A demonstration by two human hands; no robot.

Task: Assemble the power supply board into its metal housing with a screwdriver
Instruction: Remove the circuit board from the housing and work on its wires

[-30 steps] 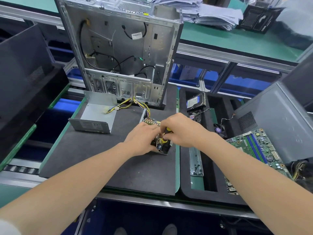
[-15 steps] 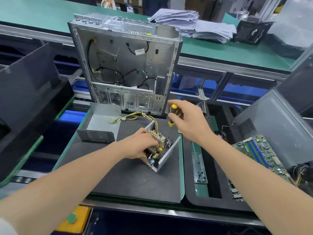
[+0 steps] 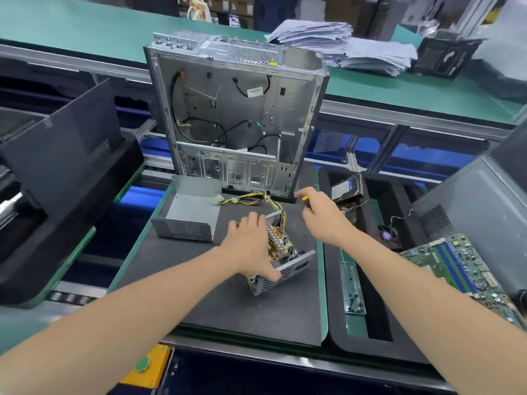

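The power supply board (image 3: pixel 281 243) is sitting inside its perforated metal housing (image 3: pixel 285 273), which is lying tilted on the dark mat (image 3: pixel 228 303) near the middle of the view. The left hand (image 3: pixel 251 246) is gripping the housing from its 9 o'clock side, thumb pressing on the mesh wall at the near edge, fingers spreading over the far end. Yellow and black wires (image 3: pixel 256 199) are running from the board toward 11 o'clock. The right hand (image 3: pixel 320 215) is hovering at 1 o'clock from the housing, apart from it, clenching around a screwdriver (image 3: pixel 305 200) whose yellow and black handle is showing above the fist. A grey metal cover (image 3: pixel 189 216) is lying at 9 o'clock, and an open computer case (image 3: pixel 233 115) is standing upright at 12 o'clock. A green motherboard (image 3: pixel 464 269) is resting at 3 o'clock.
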